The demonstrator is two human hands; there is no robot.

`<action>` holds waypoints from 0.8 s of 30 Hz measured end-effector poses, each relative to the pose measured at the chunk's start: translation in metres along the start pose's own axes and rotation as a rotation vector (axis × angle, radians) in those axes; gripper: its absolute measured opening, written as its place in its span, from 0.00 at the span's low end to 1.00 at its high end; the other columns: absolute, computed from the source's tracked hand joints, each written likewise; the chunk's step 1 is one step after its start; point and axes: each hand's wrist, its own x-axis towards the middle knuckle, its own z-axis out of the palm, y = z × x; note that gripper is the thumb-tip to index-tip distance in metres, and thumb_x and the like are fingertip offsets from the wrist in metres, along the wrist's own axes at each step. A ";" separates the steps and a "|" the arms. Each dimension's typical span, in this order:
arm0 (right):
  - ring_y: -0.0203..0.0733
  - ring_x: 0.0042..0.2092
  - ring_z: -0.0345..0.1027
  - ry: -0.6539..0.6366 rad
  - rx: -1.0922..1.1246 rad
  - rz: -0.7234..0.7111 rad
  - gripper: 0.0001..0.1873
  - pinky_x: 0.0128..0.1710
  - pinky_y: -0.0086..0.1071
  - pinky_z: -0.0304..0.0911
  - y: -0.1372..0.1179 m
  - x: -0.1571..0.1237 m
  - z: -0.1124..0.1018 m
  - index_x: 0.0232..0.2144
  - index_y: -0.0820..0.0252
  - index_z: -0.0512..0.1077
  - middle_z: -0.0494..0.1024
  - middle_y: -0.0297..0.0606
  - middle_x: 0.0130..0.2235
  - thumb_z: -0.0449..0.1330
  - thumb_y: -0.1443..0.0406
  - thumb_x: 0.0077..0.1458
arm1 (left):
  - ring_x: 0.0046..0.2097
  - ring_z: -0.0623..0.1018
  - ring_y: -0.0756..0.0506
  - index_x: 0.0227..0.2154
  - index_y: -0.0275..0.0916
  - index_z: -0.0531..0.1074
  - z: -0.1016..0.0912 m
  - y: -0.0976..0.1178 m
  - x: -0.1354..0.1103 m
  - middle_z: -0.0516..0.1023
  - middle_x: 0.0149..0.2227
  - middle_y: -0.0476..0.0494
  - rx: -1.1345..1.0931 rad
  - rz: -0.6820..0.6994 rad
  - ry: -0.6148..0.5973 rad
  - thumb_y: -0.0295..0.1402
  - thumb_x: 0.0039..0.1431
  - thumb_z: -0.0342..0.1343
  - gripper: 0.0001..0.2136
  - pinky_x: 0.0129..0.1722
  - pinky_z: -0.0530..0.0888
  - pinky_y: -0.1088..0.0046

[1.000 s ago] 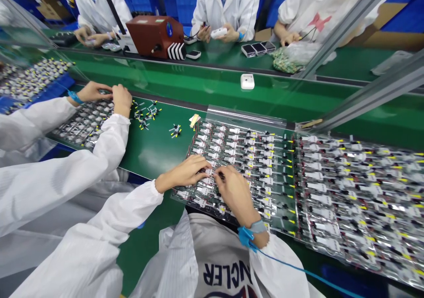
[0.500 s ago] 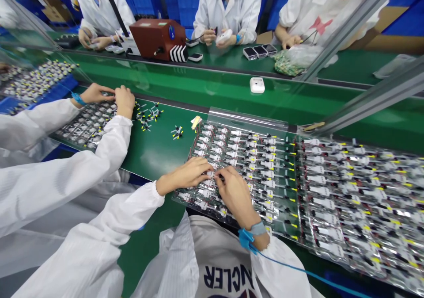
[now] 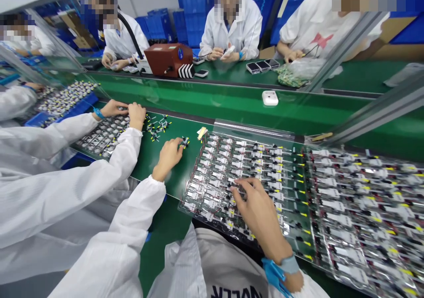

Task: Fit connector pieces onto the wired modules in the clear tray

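Note:
My left hand (image 3: 168, 154) reaches left of the tray, its fingers pinched on a small cluster of black and yellow parts (image 3: 184, 142) lying on the green mat. Over the near left part of a clear plastic tray (image 3: 252, 129) rests my right hand (image 3: 257, 208), fingers curled with their tips down among rows of small white components with red wires; what they hold, if anything, is hidden. A blue wrist strap (image 3: 277, 272) with a cord is on my right wrist.
A second filled tray (image 3: 364, 192) adjoins on the right. More loose parts (image 3: 159, 125) lie by a co-worker's hands (image 3: 132, 111) at another tray on the left. Beyond runs a green conveyor (image 3: 215, 97) carrying a white case (image 3: 270, 97). Across it stand a red box (image 3: 168, 59) and several seated people. An aluminium rail (image 3: 374, 116) slants at right.
My left hand has left the tray and moved up-left to the loose parts on the mat. The right hand stays on the tray. The camera has tilted upward.

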 end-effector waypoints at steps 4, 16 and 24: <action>0.42 0.32 0.72 0.009 0.039 0.010 0.16 0.33 0.38 0.64 0.002 0.000 0.001 0.44 0.57 0.77 0.76 0.44 0.48 0.53 0.58 0.66 | 0.48 0.79 0.37 0.51 0.41 0.74 0.010 -0.005 0.007 0.82 0.43 0.39 -0.004 -0.033 -0.029 0.27 0.65 0.54 0.13 0.48 0.74 0.61; 0.44 0.35 0.73 0.019 0.098 0.026 0.17 0.35 0.38 0.65 0.000 0.000 -0.010 0.44 0.57 0.77 0.78 0.43 0.46 0.52 0.57 0.67 | 0.39 0.79 0.45 0.44 0.38 0.79 -0.009 0.004 -0.012 0.81 0.41 0.42 -0.320 -0.002 0.025 0.30 0.62 0.54 0.12 0.45 0.76 0.66; 0.43 0.34 0.74 -0.036 0.473 -0.003 0.21 0.37 0.38 0.70 -0.022 0.003 -0.015 0.56 0.56 0.72 0.81 0.43 0.45 0.55 0.56 0.65 | 0.41 0.81 0.45 0.43 0.41 0.77 -0.020 0.084 -0.079 0.83 0.43 0.44 -0.703 0.133 -0.070 0.37 0.66 0.56 0.09 0.44 0.78 0.67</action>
